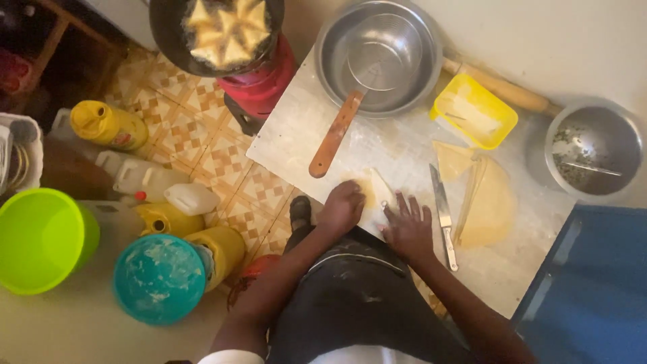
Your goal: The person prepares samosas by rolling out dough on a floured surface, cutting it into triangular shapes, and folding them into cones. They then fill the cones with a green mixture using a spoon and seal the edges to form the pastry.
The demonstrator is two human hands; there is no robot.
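Folding a pastry sheet on the floured board
Left hand curled pinching it, right hand spread flat; triangles already frying, stacked sheets remained.

A pale floured board rests on the patterned tiled floor. Directly on it: a steel bowl (a wooden-handled strainer lies in it), a yellow tray, a knife, stacked pastry sheets and one folded pastry piece. Beside the board stand yellow oil jugs.
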